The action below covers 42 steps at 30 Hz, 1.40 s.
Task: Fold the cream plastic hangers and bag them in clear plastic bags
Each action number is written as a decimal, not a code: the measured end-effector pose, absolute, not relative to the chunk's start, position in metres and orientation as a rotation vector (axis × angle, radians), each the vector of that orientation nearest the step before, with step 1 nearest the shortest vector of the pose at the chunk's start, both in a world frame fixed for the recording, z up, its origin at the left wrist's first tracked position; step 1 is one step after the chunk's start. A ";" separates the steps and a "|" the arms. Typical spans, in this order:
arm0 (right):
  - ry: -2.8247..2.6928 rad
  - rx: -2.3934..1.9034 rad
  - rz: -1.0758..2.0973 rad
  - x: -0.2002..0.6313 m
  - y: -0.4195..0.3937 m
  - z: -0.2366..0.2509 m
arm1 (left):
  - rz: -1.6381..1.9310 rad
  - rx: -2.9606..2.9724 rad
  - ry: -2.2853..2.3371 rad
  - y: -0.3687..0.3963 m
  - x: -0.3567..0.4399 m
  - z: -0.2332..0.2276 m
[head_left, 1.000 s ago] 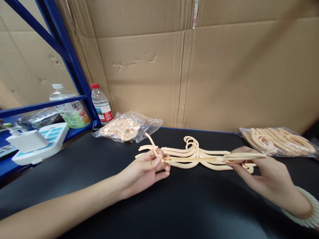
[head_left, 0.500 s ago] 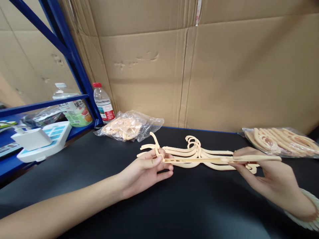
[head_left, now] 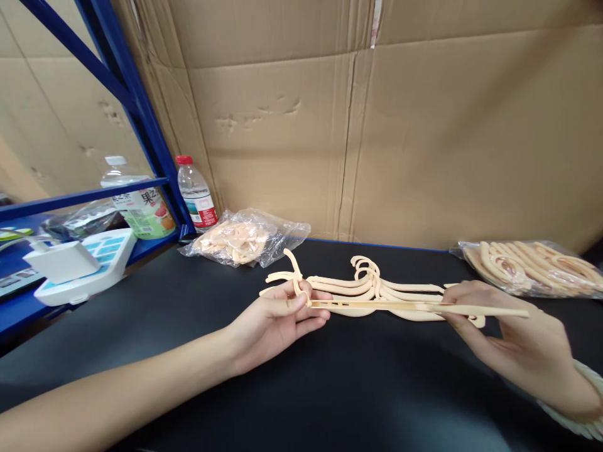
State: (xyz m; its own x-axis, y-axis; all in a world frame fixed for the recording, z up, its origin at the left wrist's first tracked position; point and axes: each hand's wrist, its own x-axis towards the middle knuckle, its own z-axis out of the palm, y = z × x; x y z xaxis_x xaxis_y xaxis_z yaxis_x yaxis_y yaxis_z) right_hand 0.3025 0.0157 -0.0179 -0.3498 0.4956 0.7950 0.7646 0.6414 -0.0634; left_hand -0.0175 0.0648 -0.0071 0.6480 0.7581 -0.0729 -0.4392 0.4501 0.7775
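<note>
the left hand [head_left: 277, 317] pinches the hooked end of a thin cream plastic hanger [head_left: 377, 305] while the right hand [head_left: 513, 333] grips its other end, so it spans level between them just above the black bench [head_left: 330, 389], toward its far edge. it looks light, slender and a little springy (likely to flex or snap if bent hard), so the ends are the sensible places to hold. beneath it lies a pile of hangers [head_left: 372, 285], with a bagged bundle [head_left: 537, 267] near the bench's far right corner.

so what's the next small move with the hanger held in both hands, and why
Probably lower the cream plastic hanger onto the pile of matching hangers on the black table. The left hand grips its hook end, the right hand its far end, level just above that pile.
</note>
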 end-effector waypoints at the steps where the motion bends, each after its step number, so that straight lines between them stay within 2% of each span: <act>1: -2.019 -0.976 -0.406 0.303 0.016 -0.019 | 0.780 0.800 0.465 0.065 -0.017 -0.007; 22: -2.074 -0.938 -0.500 0.286 0.004 -0.017 | 0.920 0.899 0.615 0.066 -0.016 -0.014; 42: -1.949 -1.096 -0.375 0.286 0.007 -0.027 | 0.978 0.953 0.723 0.065 -0.018 -0.014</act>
